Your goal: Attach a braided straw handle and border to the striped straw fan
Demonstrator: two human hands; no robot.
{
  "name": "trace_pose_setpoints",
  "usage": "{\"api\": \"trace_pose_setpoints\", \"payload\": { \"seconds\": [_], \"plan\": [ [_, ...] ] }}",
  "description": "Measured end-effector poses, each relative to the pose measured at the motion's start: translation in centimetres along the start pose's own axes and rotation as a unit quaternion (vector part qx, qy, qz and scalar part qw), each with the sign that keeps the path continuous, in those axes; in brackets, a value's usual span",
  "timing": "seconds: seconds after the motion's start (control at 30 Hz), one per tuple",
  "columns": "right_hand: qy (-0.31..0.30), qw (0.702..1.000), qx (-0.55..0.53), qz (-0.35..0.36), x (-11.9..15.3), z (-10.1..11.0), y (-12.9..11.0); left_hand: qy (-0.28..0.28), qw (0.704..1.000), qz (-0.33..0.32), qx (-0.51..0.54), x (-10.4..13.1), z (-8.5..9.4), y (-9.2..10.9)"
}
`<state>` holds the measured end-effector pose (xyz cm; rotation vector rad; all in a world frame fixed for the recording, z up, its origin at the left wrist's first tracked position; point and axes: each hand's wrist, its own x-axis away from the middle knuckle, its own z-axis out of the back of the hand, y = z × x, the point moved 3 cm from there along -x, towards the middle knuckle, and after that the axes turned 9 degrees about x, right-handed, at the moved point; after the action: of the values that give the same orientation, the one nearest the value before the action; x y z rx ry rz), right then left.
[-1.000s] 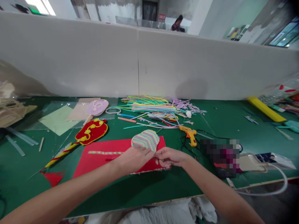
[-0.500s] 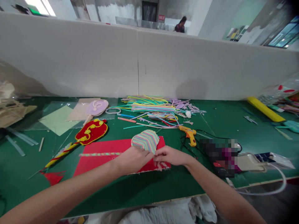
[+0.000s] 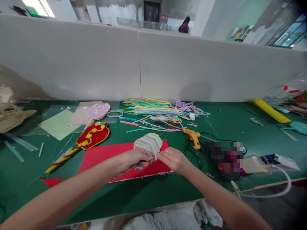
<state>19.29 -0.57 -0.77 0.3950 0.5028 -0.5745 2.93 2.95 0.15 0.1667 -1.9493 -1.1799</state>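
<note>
A striped pastel pipe-cleaner fan lies over a red board in front of me. At the fan's lower tip, my left hand is closed, with the thumb and fingers pinched on a twisted pipe-cleaner handle, mostly hidden beneath the hand and wrist. My right hand meets it from the right, its fingers pinched at the fan's lower edge; the fingertips nearly touch those of the left. Left of the board rests a red fan with yellow trim and a twisted yellow handle.
Loose pipe cleaners are piled behind the board. A yellow glue gun with a black cord lies to the right. A lilac fan and green paper sit left. A white partition closes off the back.
The left hand has rolled over, so its fingertips now show. The twisted handle has swung from the board's left side to under my left wrist. The right hand has turned knuckles-up.
</note>
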Motion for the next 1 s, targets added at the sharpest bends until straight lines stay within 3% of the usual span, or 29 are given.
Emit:
{"api": "trace_pose_setpoints", "payload": {
  "seconds": [0.1, 0.17, 0.23, 0.33, 0.4, 0.47, 0.53, 0.67, 0.77, 0.9, 1.0],
  "plan": [
    [-0.028, 0.983, -0.154, -0.099, 0.2, -1.2, 0.7, -0.001, 0.989, -0.079, -0.128, 0.0, 0.3, 0.3],
    [-0.080, 0.927, -0.302, -0.207, 0.3, -2.1, 1.2, 0.043, 0.953, -0.139, -0.267, 0.1, 0.6, 0.5],
    [-0.140, 0.831, -0.441, -0.310, 0.4, -2.9, 1.5, 0.107, 0.889, -0.171, -0.411, 0.4, 0.8, 0.5],
    [-0.175, 0.653, -0.603, -0.423, 0.7, -3.7, 1.4, 0.166, 0.798, -0.170, -0.553, 0.7, 0.9, 0.2],
    [-0.176, 0.544, -0.674, -0.468, 1.0, -4.1, 1.2, 0.175, 0.770, -0.180, -0.587, 0.9, 0.8, 0.2],
    [-0.182, 0.476, -0.710, -0.486, 1.3, -4.3, 0.9, 0.176, 0.754, -0.200, -0.600, 1.1, 0.6, 0.2],
    [-0.194, 0.451, -0.722, -0.487, 1.4, -4.2, 0.8, 0.175, 0.739, -0.219, -0.612, 1.2, 0.5, 0.2],
    [-0.212, 0.443, -0.726, -0.481, 1.0, -3.6, 0.8, 0.168, 0.711, -0.266, -0.629, 1.3, 0.6, 0.0],
    [-0.222, 0.449, -0.724, -0.474, 0.7, -3.4, 1.0, 0.164, 0.696, -0.277, -0.643, 1.2, 0.9, -0.3],
    [-0.228, 0.488, -0.711, -0.452, 0.8, -3.6, 1.2, 0.152, 0.691, -0.256, -0.659, 1.1, 0.8, -0.4],
    [-0.239, 0.477, -0.721, -0.442, 1.2, -3.8, 1.3, 0.136, 0.685, -0.239, -0.675, 1.2, 0.5, -0.2]
  ]
}}
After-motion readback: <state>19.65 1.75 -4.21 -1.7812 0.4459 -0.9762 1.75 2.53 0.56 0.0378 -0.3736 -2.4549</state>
